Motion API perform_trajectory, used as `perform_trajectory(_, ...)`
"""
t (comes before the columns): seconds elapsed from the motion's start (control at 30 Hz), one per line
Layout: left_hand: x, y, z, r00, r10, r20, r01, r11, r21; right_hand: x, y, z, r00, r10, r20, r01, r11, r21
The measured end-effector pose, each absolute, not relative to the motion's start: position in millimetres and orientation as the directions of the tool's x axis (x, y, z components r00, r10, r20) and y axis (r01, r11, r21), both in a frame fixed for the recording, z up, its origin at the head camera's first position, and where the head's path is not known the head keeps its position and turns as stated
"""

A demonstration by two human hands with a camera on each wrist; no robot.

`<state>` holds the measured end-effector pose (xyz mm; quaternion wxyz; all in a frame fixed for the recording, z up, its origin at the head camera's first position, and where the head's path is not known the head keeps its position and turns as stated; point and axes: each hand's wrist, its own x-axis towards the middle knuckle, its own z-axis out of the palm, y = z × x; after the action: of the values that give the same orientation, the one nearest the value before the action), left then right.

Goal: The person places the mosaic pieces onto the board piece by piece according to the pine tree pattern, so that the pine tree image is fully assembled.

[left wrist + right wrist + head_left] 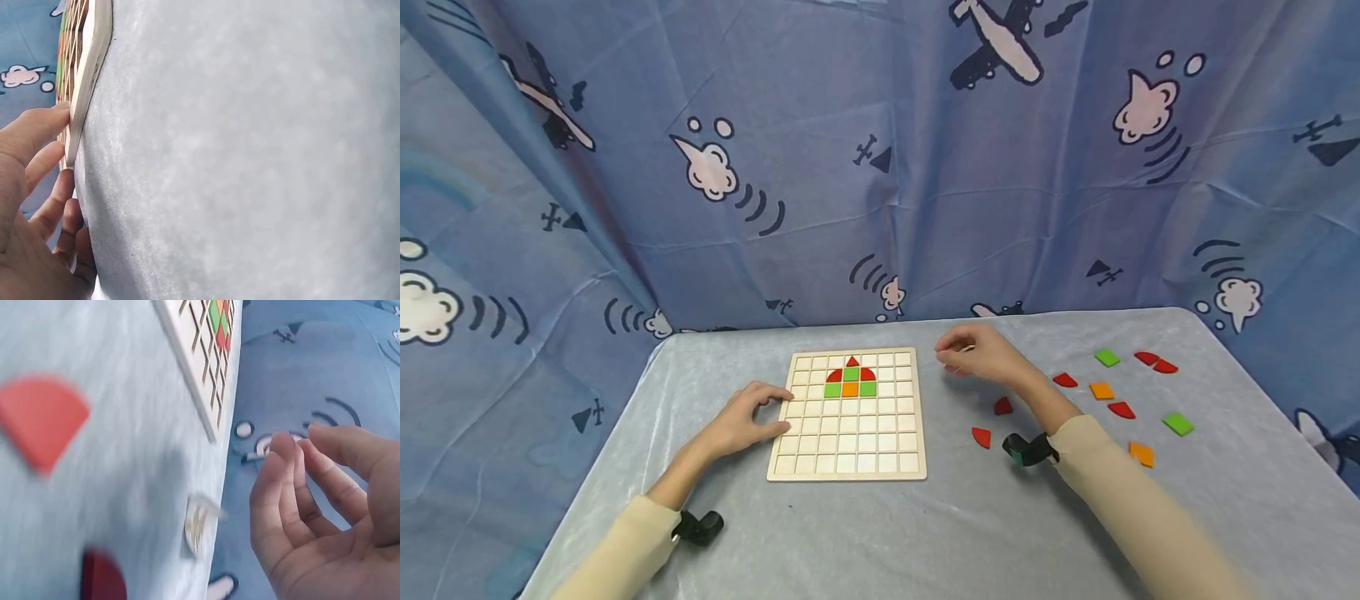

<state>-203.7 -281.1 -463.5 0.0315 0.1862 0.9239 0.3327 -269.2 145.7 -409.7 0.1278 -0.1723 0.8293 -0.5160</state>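
Pale wood rims the square board (847,477), flat on grey cloth (842,542). The left hand (745,423) spans its left edge, thumb and forefinger spread wide, tips touching the rim. The right hand (982,355) hangs to the right of the far right corner, fingers loosely curled, a narrow gap at the thumb. Cloth leaves room between the board's right edge and the red pieces (1003,406); coloured tiles (850,389) sit near the board's far edge.

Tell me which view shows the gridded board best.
The head view: it shows the gridded board with all four corners and its colored pieces. The left wrist view catches only part, nearly edge-on; the right wrist view shows one corner, the rest cut off above.
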Motion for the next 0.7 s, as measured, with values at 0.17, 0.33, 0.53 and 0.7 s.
perform_trajectory(0.17, -203.5, -280.9, -463.9, -0.928, 0.366, 0.069, 0.325, 0.706, 0.630, -269.7, 175.6, -408.8, -0.915, -0.401, -0.045, -0.143, 0.427, -0.893)
perform_trajectory(0.33, -202.6, -281.3, -463.0, -0.929, 0.366, 0.063, 0.321, 0.707, 0.631, -267.4, 201.9, -409.9, -0.919, -0.392, -0.041, -0.153, 0.452, -0.879)
perform_trajectory(0.53, -202.4, -280.8, -460.7, -0.928, 0.366, 0.067, 0.325, 0.711, 0.624, -262.7, 227.6, -413.2, -0.914, -0.404, -0.034, -0.166, 0.450, -0.878)
perform_trajectory(0.7, -202.3, -280.9, -460.2, -0.930, 0.363, 0.061, 0.320, 0.712, 0.625, -258.2, 242.7, -416.3, -0.918, -0.394, -0.050, -0.155, 0.472, -0.868)
